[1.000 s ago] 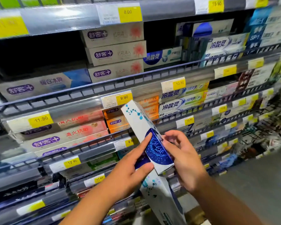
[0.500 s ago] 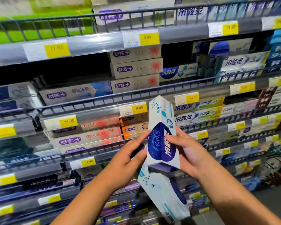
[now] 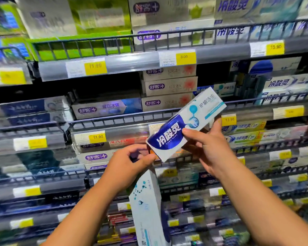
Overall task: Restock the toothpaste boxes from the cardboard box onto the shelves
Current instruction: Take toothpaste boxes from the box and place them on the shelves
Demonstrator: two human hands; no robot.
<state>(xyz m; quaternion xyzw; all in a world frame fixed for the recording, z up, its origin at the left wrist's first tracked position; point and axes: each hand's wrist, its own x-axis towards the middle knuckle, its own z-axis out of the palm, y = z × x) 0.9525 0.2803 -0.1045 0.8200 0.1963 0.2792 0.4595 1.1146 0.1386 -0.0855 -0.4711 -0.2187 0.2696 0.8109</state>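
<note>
A white-and-blue toothpaste box (image 3: 183,124) is held tilted in front of the shelves, its far end up and to the right. My right hand (image 3: 205,150) grips it from the right side, thumb across its front. My left hand (image 3: 130,164) sits at the box's lower left corner and clamps a second white toothpaste box (image 3: 148,208) that hangs down beneath it. The cardboard box is out of view.
Wire-fronted shelves (image 3: 167,35) full of toothpaste boxes fill the view, with yellow price tags (image 3: 95,65) on each rail. A stack of pale boxes (image 3: 169,87) stands behind the held box. A dark gap (image 3: 100,86) opens on the shelf left of that stack.
The held box has turned from upright to slanting up and right. It has risen toward the shelf. The view has tilted up, so higher shelves show.
</note>
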